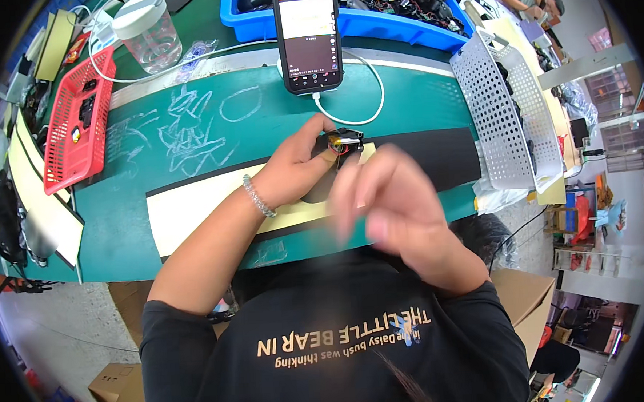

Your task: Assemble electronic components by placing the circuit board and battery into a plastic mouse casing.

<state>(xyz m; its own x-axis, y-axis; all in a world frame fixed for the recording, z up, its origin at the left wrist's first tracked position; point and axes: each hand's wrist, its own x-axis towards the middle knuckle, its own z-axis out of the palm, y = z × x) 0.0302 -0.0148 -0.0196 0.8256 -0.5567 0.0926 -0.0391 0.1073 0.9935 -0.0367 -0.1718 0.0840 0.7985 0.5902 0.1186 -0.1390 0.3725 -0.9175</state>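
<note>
My left hand [295, 170] pinches a small black electronic part [343, 143] with yellow and red wiring, holding it just above the cream strip [191, 211] on the green table [187, 135]. A bead bracelet circles that wrist. My right hand [387, 197] is blurred, raised close to the camera just right of the part, its fingers loosely apart and holding nothing that I can make out. It hides part of the table below it.
A black phone [307, 34] stands upright at the back with a white cable [361, 115] looping from it. Behind it sits a blue bin [400, 24] of dark parts. A white perforated basket [510, 111] is on the right, a red basket [78, 126] and a clear jar [149, 32] on the left.
</note>
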